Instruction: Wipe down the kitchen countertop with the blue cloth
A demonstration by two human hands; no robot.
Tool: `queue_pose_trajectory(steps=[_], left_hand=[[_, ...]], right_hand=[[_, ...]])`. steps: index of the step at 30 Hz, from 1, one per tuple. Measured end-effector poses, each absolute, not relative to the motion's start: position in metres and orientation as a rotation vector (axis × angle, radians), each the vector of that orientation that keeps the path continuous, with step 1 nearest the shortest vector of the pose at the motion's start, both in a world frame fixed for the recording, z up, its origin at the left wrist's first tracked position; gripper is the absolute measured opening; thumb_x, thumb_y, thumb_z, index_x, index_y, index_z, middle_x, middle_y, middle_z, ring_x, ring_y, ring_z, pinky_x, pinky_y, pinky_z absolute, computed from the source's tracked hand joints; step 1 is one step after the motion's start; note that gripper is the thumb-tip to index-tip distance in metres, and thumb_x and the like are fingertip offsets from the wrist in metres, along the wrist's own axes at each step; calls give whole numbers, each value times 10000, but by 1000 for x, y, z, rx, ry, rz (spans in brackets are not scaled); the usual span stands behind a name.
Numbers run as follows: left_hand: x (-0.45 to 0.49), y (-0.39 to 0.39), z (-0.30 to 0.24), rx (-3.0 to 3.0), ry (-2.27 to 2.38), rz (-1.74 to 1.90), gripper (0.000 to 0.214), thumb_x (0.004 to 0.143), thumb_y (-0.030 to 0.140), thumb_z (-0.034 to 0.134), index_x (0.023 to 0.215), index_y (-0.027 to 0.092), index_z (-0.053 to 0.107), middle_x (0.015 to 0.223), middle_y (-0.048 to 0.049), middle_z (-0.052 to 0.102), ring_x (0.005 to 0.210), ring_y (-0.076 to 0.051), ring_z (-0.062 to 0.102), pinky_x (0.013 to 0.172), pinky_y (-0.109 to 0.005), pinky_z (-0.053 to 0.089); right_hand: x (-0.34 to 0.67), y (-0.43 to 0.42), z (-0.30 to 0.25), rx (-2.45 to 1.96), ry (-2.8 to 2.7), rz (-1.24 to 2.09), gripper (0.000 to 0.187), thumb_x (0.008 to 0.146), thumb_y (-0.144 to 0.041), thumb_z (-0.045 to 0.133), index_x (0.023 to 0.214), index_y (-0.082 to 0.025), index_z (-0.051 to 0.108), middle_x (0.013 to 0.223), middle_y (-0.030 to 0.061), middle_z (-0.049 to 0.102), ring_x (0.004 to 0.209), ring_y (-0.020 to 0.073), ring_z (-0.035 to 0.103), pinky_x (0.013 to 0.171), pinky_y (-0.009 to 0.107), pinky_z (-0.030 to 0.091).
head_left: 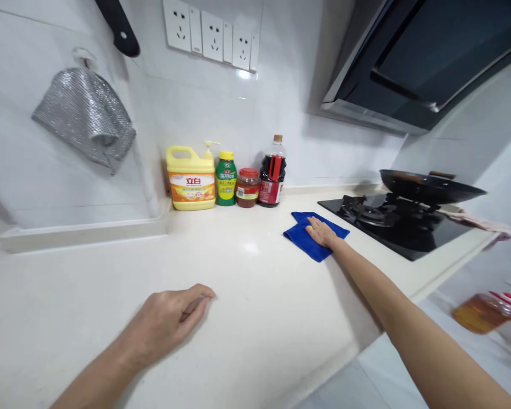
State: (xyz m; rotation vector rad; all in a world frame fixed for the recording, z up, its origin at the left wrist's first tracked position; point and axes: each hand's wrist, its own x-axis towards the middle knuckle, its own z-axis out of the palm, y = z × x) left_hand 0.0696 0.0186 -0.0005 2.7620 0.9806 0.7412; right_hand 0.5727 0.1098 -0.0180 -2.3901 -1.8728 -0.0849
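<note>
A blue cloth (309,246) lies partly folded on the white countertop (238,329), left of the gas hob. My right hand (320,232) presses flat on it, fingers stretched out and pointing away from me. Nearer to me on the left, my left hand (170,318) rests on the bare counter. Its fingers are curled in, with thumb and forefinger close together, and nothing shows in them.
Along the back wall stand a yellow detergent jug (192,179), a green bottle (226,179), a red-lidded jar (247,188) and a dark sauce bottle (273,173). A wok (430,188) sits on the hob (409,241), beneath a range hood (409,62). An oil bottle (483,312) stands lower right.
</note>
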Motion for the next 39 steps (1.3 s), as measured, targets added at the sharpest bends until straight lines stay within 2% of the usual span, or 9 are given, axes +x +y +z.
queue_pose_trajectory(steps=[5,10,15,20,24,29,35,37,39], left_hand=[[67,23,0,2676,1165,622,341,940,430,373,1071,314,666,480,69,434,452,-110,464,534,-234,344],[69,21,10,2626,1293,512,409,930,451,315,1089,302,661,498,50,469,488,-143,480,580,-268,333],[74,18,22,2540,1339,458,400,910,434,318,1049,287,664,643,15,603,620,-173,565,621,-280,348],[78,18,27,2491,1372,432,381,886,399,326,1030,271,656,694,-18,629,683,-209,590,641,-302,352],[79,18,24,2508,1380,449,357,877,363,341,1016,263,654,720,-42,637,680,-224,590,641,-315,344],[82,17,23,2527,1404,462,348,890,363,351,1019,270,661,768,-64,661,728,-247,612,667,-326,363],[89,12,29,2459,1463,458,525,959,489,219,933,237,680,912,-104,710,875,-289,654,740,-361,410],[91,10,28,2447,1447,481,495,949,533,269,948,241,668,913,-88,714,900,-286,656,754,-361,418],[90,10,26,2438,1441,477,401,906,550,398,976,241,643,890,-69,711,891,-281,655,740,-353,417]], right_hand=[[598,66,-26,-2398,-1864,-142,664,998,-444,193,1532,-56,268,1597,171,252,1486,282,208,1201,452,223],[597,20,-29,-2312,-1949,-182,658,989,-414,225,1519,-29,292,1584,189,277,1483,274,220,1207,431,226],[585,-25,-30,-2184,-2098,-211,621,994,-417,230,1534,-118,301,1586,144,294,1470,258,263,1200,467,261],[556,-56,-34,-1979,-2232,-151,622,1013,-431,246,1563,-142,231,1611,148,224,1486,261,208,1216,497,222],[504,-75,-28,-1760,-2388,-65,607,1031,-427,225,1587,-211,112,1642,98,126,1505,237,125,1231,506,161],[406,-83,-7,-1406,-2603,72,642,1019,-386,272,1587,-168,67,1648,115,59,1514,237,40,1232,510,103],[333,-57,12,-1095,-2699,226,671,942,-309,400,1562,-149,200,1639,120,134,1511,225,93,1227,486,124],[326,-50,14,-1055,-2670,281,666,931,-315,427,1553,-167,238,1632,112,172,1506,224,133,1224,485,146],[325,-45,13,-1051,-2619,339,634,949,-330,419,1547,-192,257,1623,95,214,1498,214,176,1225,482,162]])
